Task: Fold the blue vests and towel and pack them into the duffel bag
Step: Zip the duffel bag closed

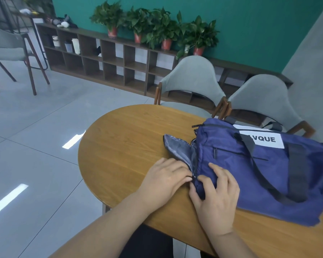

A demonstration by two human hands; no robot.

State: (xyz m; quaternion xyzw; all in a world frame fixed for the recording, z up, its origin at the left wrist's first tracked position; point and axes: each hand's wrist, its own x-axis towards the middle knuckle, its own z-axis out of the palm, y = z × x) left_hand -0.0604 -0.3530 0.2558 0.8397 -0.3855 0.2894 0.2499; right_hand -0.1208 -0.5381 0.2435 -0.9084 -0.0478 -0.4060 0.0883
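Between the two hands, at the near end of the duffel bag (235, 162), the zip was the weak spot. Just beyond the left hand (166, 176) the end flap (177, 148) lay folded open with its grey lining up. Loose lining so close to the teeth could, I judged, be caught in the slider if the pull were drawn fast, and a jammed zip would stall the packing. The thin cloth might also bunch instead of running taut if the right hand (215, 194) slackened its hold. The bag lay flat and limp on the wooden surface (123, 146), so it could slide toward the pulling hand. Neither vests nor towel showed outside the bag; whether they were inside it or out of view, I could not tell.

The left hand was nearly closed, knuckles up, its curled fingertips pinching a small dark tab that looked like the zip pull (191, 178). The right hand, just beside it at the seam, gripped the bag's corner. A fold of blue cloth was pinched between thumb and fingers, the other fingers resting bent on top of the bag. To the right of that hand ran the dark straps (296, 174) and the white label (263, 139).
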